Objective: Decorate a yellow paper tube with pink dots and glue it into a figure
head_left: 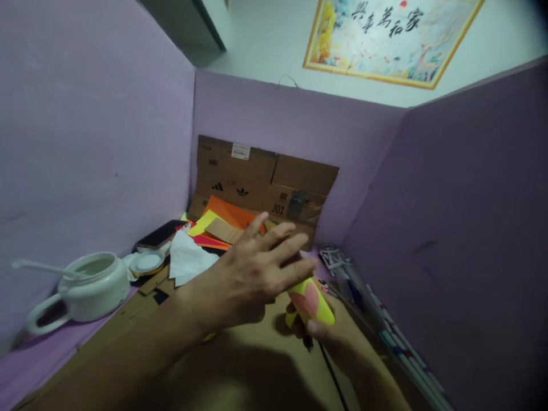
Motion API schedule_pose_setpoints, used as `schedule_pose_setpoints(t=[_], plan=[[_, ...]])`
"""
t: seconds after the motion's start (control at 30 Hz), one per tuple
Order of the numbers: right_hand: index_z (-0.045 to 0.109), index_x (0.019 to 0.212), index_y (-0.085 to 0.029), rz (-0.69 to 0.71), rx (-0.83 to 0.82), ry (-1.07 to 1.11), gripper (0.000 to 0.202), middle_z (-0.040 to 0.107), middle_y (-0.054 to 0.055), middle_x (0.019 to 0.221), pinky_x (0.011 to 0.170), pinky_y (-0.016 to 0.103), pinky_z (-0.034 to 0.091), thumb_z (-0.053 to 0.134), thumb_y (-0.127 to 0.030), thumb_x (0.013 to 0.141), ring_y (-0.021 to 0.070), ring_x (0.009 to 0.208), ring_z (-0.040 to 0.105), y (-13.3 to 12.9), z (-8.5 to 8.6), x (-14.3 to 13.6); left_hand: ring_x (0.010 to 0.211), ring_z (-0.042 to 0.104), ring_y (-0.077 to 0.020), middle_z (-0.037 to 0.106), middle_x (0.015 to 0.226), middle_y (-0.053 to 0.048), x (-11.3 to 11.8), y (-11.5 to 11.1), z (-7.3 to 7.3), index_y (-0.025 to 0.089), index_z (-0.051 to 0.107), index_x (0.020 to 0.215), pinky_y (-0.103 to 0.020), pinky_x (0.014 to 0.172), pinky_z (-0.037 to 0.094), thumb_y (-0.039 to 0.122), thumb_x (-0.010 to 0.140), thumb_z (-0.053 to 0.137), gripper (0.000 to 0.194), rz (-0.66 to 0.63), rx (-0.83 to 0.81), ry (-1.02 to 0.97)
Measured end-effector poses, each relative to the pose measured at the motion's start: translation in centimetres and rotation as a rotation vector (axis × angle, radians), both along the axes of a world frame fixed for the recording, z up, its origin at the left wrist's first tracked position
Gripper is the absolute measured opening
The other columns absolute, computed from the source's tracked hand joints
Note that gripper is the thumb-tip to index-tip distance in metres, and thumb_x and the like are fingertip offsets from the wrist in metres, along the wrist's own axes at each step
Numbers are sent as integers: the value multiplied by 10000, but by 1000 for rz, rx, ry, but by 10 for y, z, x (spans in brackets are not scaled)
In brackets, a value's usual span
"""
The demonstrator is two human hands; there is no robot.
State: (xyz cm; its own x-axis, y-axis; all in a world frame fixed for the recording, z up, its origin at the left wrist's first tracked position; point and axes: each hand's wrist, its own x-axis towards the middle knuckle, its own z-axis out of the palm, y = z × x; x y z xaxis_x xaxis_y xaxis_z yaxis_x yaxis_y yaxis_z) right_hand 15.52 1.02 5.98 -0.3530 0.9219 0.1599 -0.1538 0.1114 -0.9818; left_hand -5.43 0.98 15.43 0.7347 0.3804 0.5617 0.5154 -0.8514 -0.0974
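Note:
My right hand [331,322] is wrapped round a yellow curved paper piece [327,313] with a pink heart shape [311,299] on it. Below that hand, a small dark tip shows and a black cord [334,374] runs down; what they belong to is hidden. My left hand [263,271] hovers just to the left, back towards me, fingers spread and stretched out. Its lowest finger overlaps the top end of the yellow paper, and I cannot tell whether they touch. Beneath both hands lies a brown cardboard surface [269,348].
A white handled pot [96,297] with a stick in it stands at left, near a round lid [146,262], a phone [160,235] and white tissue [188,258]. Coloured sheets [231,211] lie before a propped cardboard panel [257,177]. Striped rods [402,348] line the right wall.

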Motion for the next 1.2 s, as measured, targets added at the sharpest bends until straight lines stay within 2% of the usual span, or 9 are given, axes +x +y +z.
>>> schedule_pose_setpoints(t=[0.07,0.17,0.23,0.3,0.43,0.6,0.77,0.87,1.2], plan=[[688,868,-182,-30,-27,236,446,650,28,813,500,233,437,840,-423,525,115,572,553,1,-6,-8,1353,271,-345,396,1467,-52,7,1,7,274,450,1333,-569,1100,33,18,635,560,752,-14,62,-161],[678,929,-226,-101,-96,442,448,651,29,872,532,256,480,851,-372,542,132,620,563,0,-15,-17,1298,376,-317,431,1417,-110,17,2,-1,203,383,1376,-491,1091,222,93,698,609,724,44,-25,-727],[679,927,-223,-126,-101,472,432,652,38,861,535,262,494,843,-382,560,145,638,568,1,-20,-22,1193,492,-310,519,1303,-150,22,7,-13,163,367,1372,-451,1021,347,254,730,674,717,98,-415,-1076],[677,909,-213,-144,-85,481,422,652,43,852,543,264,502,836,-399,565,149,639,574,2,-24,-26,1141,538,-327,560,1234,-191,29,17,-24,115,414,1320,-428,944,416,389,687,727,758,42,-866,-1221],[661,948,-190,-137,-87,471,524,658,40,826,560,284,511,858,-386,504,149,608,590,3,-29,-35,958,624,-276,664,1047,-138,45,33,-32,112,559,1145,-329,758,481,408,640,768,621,-179,-1209,-1215],[660,953,-186,-47,-99,375,618,668,49,922,558,296,528,890,-301,391,193,721,633,1,-27,-36,581,582,-158,678,768,-45,49,30,-30,141,622,980,-244,476,395,335,649,758,408,-263,-1268,-1177],[654,917,-166,51,-161,328,574,669,36,828,553,290,518,879,-279,402,214,741,646,3,-28,-34,658,612,-182,684,783,-44,46,25,-36,136,639,964,-271,573,444,287,632,749,381,-239,-1240,-1175],[653,892,-152,0,-139,309,529,655,18,725,514,265,493,871,-285,429,179,651,619,6,-32,-36,794,633,-217,695,861,-55,46,29,-43,141,631,976,-305,696,471,240,624,752,385,-249,-1246,-1179],[609,758,-165,-165,-198,293,454,594,-34,582,459,252,489,889,-241,408,124,517,566,2,-35,-44,819,642,-240,714,883,-82,45,32,-48,133,620,998,-338,718,483,242,599,766,439,-215,-1243,-1069]])
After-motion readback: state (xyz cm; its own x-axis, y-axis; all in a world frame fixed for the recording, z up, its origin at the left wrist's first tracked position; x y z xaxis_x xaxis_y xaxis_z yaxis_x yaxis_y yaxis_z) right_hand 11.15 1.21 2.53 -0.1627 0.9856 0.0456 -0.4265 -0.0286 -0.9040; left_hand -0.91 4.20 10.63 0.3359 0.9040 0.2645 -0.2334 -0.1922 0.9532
